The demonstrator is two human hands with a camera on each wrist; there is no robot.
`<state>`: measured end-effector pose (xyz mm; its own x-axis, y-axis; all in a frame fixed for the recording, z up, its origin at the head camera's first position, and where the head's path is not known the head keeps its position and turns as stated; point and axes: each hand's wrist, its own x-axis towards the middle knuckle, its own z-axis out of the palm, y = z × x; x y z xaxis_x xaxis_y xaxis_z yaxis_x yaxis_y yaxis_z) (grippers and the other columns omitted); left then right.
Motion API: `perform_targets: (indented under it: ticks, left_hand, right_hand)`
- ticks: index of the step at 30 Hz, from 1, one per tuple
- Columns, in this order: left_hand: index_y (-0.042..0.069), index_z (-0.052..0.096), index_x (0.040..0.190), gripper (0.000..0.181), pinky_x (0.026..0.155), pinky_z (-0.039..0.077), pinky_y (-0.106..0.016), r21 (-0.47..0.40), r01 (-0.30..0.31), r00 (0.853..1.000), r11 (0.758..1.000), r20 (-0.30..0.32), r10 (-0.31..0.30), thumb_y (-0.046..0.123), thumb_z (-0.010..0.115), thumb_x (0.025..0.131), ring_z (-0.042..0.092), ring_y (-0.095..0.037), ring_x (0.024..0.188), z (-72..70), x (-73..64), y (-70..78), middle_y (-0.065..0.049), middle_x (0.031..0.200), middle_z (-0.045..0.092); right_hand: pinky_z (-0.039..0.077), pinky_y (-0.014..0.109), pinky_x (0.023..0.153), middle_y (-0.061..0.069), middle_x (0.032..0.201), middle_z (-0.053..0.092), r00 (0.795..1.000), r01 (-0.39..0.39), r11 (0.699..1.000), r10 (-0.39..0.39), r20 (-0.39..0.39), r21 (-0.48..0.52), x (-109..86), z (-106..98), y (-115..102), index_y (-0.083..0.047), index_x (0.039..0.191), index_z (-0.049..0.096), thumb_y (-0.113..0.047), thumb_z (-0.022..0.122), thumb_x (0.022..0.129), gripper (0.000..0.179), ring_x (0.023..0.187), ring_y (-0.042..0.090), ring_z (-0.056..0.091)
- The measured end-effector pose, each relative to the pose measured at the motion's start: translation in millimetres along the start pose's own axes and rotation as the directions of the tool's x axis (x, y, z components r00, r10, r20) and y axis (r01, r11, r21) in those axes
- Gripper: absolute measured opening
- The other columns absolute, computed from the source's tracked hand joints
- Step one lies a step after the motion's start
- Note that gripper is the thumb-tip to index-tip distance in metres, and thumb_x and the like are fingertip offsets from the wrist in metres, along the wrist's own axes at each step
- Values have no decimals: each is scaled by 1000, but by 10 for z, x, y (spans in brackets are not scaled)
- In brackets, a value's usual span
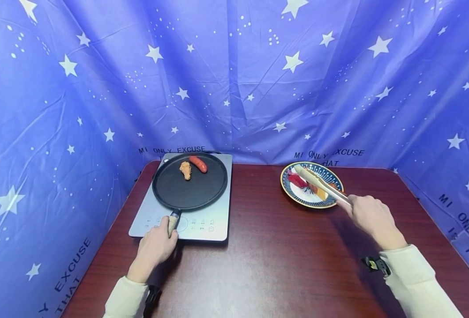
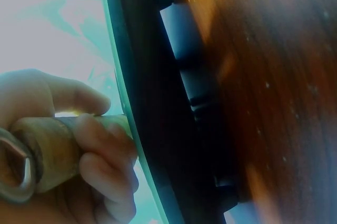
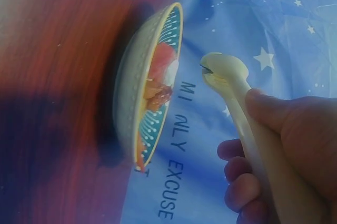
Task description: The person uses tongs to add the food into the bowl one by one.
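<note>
My left hand (image 1: 156,245) grips the wooden handle (image 1: 172,220) of a flat black pan (image 1: 196,192). In the pan, towards its far side, lie a red sausage (image 1: 198,164) and a brown piece of fried chicken (image 1: 185,170). The left wrist view shows fingers curled round the handle, with a metal ring at its end. My right hand (image 1: 371,218) holds cream-coloured tongs (image 3: 239,103) over a blue-patterned plate (image 1: 296,198). Their tips are nearly together, raised above the plate's rim in the right wrist view. Red, brown and yellow food pieces (image 1: 298,180) lie on the plate, partly hidden by the tongs.
Under the pan is a silver induction cooker (image 1: 141,221) with touch controls at its front. The dark red wooden table (image 1: 254,221) extends between cooker and plate. Blue star-patterned curtains (image 1: 234,88) enclose the back and both sides.
</note>
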<state>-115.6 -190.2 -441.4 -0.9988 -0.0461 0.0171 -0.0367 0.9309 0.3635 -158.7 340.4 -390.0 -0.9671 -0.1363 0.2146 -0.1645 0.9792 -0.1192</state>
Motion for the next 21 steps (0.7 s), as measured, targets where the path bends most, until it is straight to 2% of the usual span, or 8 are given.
perform_targets:
  ticks: [11,16,21]
  left_hand:
    - [3,46,119,39,53,42,-46,-2,-4,1000,1000,-5,4,26,51,87,57,-33,62,-3,2,8,-17,72,57]
    - [3,46,119,39,54,42,-47,-2,-5,1000,1000,0,5,26,51,88,58,-33,63,-5,-1,10,-17,72,57]
    - [3,46,120,40,54,42,-46,-1,-2,1000,1000,6,2,26,51,88,58,-33,64,-3,-5,4,-17,72,57]
  right_hand:
    - [38,52,43,19,61,55,999,34,999,-35,-26,-17,50,-111,-198,-5,81,62,-41,53,94,39,53,41,55]
    - [37,51,41,14,57,52,996,67,997,-69,-52,-30,76,-148,-327,-7,80,62,-39,55,93,35,49,38,54]
    - [36,50,39,14,54,49,991,90,995,-93,-92,-34,95,-177,-481,-7,85,62,-39,57,92,33,45,36,51]
